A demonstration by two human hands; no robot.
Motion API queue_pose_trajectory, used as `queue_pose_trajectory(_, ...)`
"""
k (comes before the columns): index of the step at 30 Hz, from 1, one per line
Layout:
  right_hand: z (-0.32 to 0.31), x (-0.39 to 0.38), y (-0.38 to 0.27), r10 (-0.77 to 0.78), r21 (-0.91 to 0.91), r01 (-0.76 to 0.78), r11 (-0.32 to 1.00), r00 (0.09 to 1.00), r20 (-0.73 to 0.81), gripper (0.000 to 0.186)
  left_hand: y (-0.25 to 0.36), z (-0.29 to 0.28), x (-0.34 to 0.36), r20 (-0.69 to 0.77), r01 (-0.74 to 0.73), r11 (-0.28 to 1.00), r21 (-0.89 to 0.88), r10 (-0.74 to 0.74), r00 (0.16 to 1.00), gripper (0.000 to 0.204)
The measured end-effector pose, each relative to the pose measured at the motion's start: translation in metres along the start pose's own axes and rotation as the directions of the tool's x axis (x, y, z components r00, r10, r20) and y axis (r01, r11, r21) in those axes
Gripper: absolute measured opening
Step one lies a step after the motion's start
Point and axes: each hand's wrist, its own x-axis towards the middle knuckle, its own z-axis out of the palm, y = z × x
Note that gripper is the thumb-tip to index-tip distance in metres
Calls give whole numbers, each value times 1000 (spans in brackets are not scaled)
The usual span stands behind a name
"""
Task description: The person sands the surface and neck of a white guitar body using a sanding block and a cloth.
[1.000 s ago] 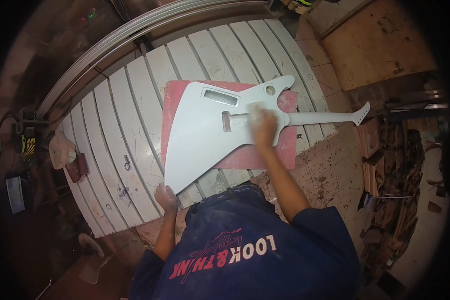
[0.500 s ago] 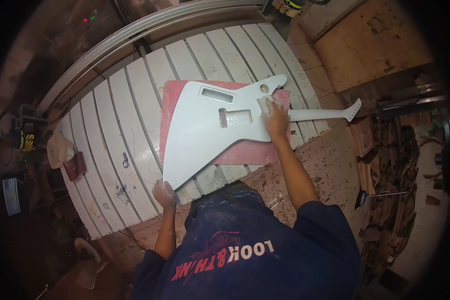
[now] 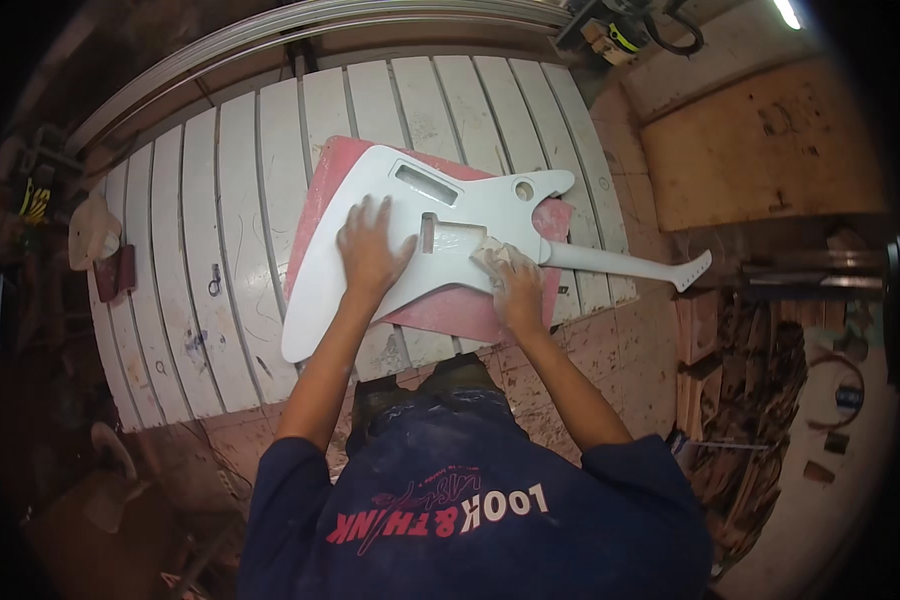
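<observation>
A white-coated electric guitar body (image 3: 448,266), angular in outline, lies flat with its neck (image 3: 615,264) stretching off to the right. Several cutouts show in its face. My left hand (image 3: 372,248) rests on the body with fingers spread, left of the middle cutout. Under the fingers of my right hand (image 3: 520,295) is a folded, whitish piece of sandpaper (image 3: 492,253), pressed against the body near the neck joint. A pink, dusty mat (image 3: 448,312) lies beneath the guitar.
The slatted white table (image 3: 198,290) carries all this. At its left edge sit a pale rounded object (image 3: 93,232) and a dark red block (image 3: 117,274). A metal rail (image 3: 270,33) crosses behind. A wooden board (image 3: 750,140) stands far right, with wood scraps (image 3: 750,400) below.
My left hand has left the body's lower left tip and now lies on its face. My right hand has slid left and nearer with the sandpaper. The guitar has turned slightly clockwise.
</observation>
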Motion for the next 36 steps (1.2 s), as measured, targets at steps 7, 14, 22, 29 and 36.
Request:
queue_pose_trajectory(7,20,53,38,8,23,-9,1000,1000,30,45,53,53,48,-99,-111,975,190,131,986,84)
queue_pose_trajectory(14,7,87,65,-68,80,67,995,998,14,58,78,50,53,-28,-71,974,217,79,997,79)
queue_pose_trajectory(22,2,45,64,-266,142,262,955,964,13,46,76,51,50,-39,-59,975,213,69,997,71)
queue_pose_trajectory(29,-9,9,53,-316,168,301,939,946,73,48,80,42,50,62,-41,975,219,28,998,75)
queue_pose_trajectory(36,5,76,71,-147,114,139,984,987,67,50,77,48,49,-39,-64,971,229,75,996,69)
